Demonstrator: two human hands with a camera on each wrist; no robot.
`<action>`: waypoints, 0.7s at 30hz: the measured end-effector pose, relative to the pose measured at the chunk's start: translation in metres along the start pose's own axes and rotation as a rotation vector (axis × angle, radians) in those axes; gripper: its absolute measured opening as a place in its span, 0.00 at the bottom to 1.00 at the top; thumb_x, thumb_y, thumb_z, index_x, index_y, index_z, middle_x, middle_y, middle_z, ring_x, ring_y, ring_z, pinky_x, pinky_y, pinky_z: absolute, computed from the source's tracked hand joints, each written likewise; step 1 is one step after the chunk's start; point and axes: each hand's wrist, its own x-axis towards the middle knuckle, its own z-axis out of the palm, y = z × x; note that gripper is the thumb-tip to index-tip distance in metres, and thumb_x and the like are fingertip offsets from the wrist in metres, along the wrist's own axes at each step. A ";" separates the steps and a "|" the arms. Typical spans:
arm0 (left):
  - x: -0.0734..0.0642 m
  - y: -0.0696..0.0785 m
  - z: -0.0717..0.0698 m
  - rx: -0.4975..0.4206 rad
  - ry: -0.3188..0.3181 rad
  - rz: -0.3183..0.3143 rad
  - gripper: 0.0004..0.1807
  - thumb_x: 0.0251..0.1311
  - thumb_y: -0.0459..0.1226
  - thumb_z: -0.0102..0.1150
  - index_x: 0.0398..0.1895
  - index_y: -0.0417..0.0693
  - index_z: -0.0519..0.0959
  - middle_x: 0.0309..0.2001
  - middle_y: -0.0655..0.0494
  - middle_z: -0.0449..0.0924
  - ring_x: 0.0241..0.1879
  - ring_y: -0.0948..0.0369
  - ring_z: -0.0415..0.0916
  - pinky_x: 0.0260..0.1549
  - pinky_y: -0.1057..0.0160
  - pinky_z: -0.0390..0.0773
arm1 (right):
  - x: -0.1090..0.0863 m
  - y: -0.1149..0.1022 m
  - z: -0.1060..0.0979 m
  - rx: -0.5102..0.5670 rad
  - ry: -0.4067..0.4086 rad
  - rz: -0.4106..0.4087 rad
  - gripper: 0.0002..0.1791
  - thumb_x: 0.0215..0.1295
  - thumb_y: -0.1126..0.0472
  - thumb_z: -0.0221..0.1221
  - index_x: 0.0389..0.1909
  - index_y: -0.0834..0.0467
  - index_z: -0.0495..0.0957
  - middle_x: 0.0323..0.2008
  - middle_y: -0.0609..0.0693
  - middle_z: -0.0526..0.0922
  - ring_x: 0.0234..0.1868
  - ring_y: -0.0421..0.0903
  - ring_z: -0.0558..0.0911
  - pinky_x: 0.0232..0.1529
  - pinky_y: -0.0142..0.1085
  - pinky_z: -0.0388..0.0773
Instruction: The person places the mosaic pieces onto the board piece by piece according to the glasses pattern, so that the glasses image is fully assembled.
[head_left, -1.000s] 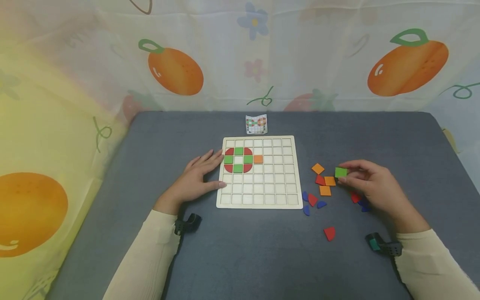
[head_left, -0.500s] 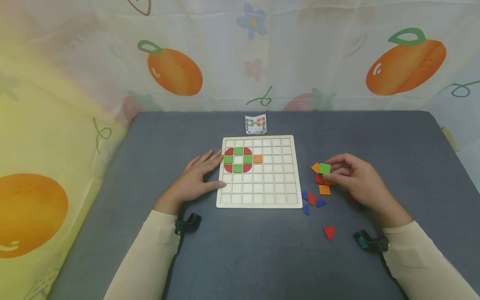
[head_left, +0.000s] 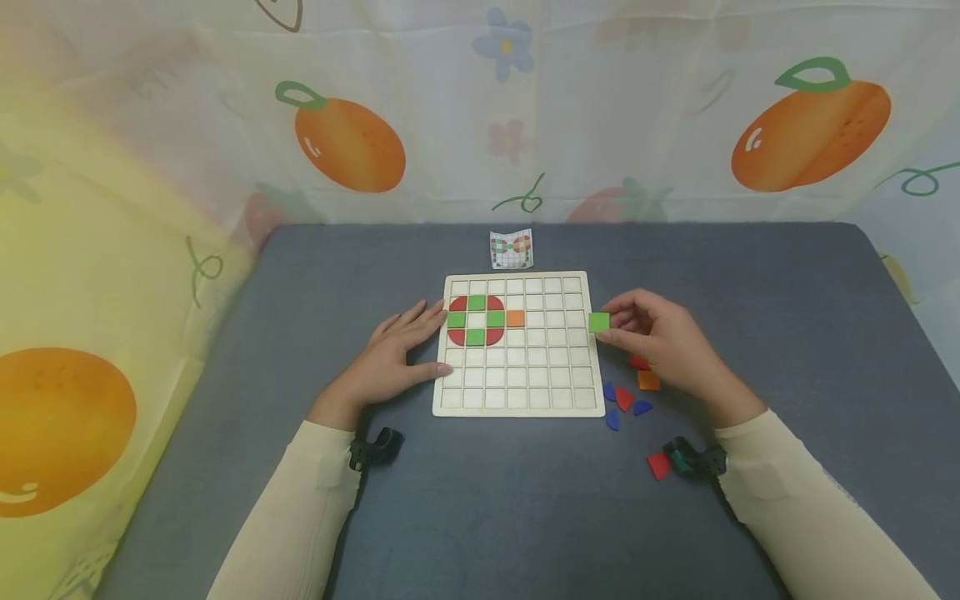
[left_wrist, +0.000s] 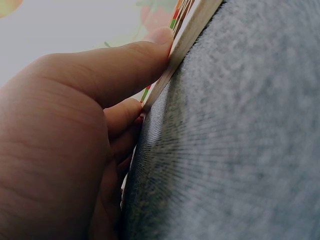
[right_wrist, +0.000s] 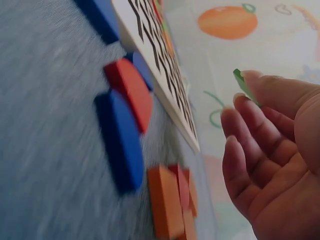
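My right hand (head_left: 656, 337) pinches a green square tile (head_left: 598, 322) between thumb and fingertips, at the right edge of the pale grid board (head_left: 528, 400). In the right wrist view the green tile (right_wrist: 240, 82) shows edge-on, raised above the table. My left hand (head_left: 386, 358) rests at the board's left edge, fingers spread and thumb on the rim. The left wrist view shows the left thumb (left_wrist: 135, 57) against the board's side (left_wrist: 187, 42). Red rounded corner pieces and green squares form a ring on the board's left part, and an orange square (head_left: 515, 318) sits beside it.
A small pattern card (head_left: 512, 249) stands behind the board. Right of the board lie blue pieces (head_left: 642, 407), red pieces (head_left: 624, 398) and an orange square (head_left: 648, 380). Another red piece (head_left: 658, 466) is nearer the front, by the right wrist. A fruit-printed cloth (head_left: 600, 100) hangs behind the table.
My right hand has carried the green tile leftward from over the loose pieces to the board's right edge. The left hand has stayed in place at the board.
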 end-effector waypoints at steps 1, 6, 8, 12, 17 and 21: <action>0.000 0.000 0.000 0.000 0.001 0.001 0.53 0.68 0.57 0.73 0.89 0.53 0.57 0.87 0.63 0.50 0.86 0.56 0.36 0.80 0.42 0.35 | 0.003 -0.001 0.003 0.000 -0.007 -0.002 0.16 0.75 0.60 0.72 0.57 0.60 0.82 0.45 0.54 0.84 0.42 0.52 0.84 0.37 0.38 0.82; 0.000 0.000 0.000 -0.002 0.000 0.003 0.53 0.68 0.58 0.73 0.89 0.53 0.57 0.87 0.62 0.50 0.86 0.56 0.37 0.80 0.41 0.35 | 0.020 -0.008 0.016 -0.028 -0.047 -0.006 0.15 0.75 0.62 0.70 0.57 0.61 0.82 0.45 0.54 0.84 0.45 0.52 0.84 0.49 0.47 0.81; 0.001 0.000 0.000 0.002 -0.002 0.000 0.53 0.68 0.58 0.72 0.89 0.54 0.57 0.87 0.64 0.50 0.86 0.57 0.36 0.80 0.42 0.35 | 0.026 -0.010 0.021 -0.033 -0.064 -0.005 0.14 0.75 0.63 0.70 0.57 0.61 0.82 0.45 0.54 0.84 0.45 0.53 0.83 0.51 0.49 0.81; 0.001 -0.001 0.001 0.008 -0.005 -0.001 0.52 0.69 0.58 0.72 0.89 0.55 0.56 0.87 0.65 0.50 0.86 0.58 0.36 0.80 0.43 0.36 | 0.037 -0.012 0.029 -0.037 -0.089 0.004 0.14 0.74 0.64 0.70 0.56 0.61 0.83 0.45 0.54 0.85 0.46 0.53 0.83 0.51 0.50 0.79; 0.001 -0.002 0.001 0.007 -0.008 0.000 0.52 0.69 0.58 0.71 0.89 0.55 0.57 0.87 0.64 0.50 0.86 0.58 0.36 0.80 0.43 0.36 | 0.050 -0.011 0.037 -0.066 -0.098 0.026 0.15 0.74 0.62 0.72 0.56 0.62 0.83 0.45 0.54 0.85 0.46 0.52 0.82 0.51 0.49 0.78; 0.001 -0.002 0.001 0.010 -0.002 0.003 0.52 0.69 0.58 0.72 0.89 0.54 0.57 0.87 0.64 0.50 0.86 0.58 0.36 0.80 0.42 0.36 | 0.059 -0.011 0.043 -0.100 -0.121 0.019 0.16 0.73 0.61 0.73 0.56 0.63 0.84 0.45 0.54 0.85 0.45 0.53 0.80 0.50 0.49 0.77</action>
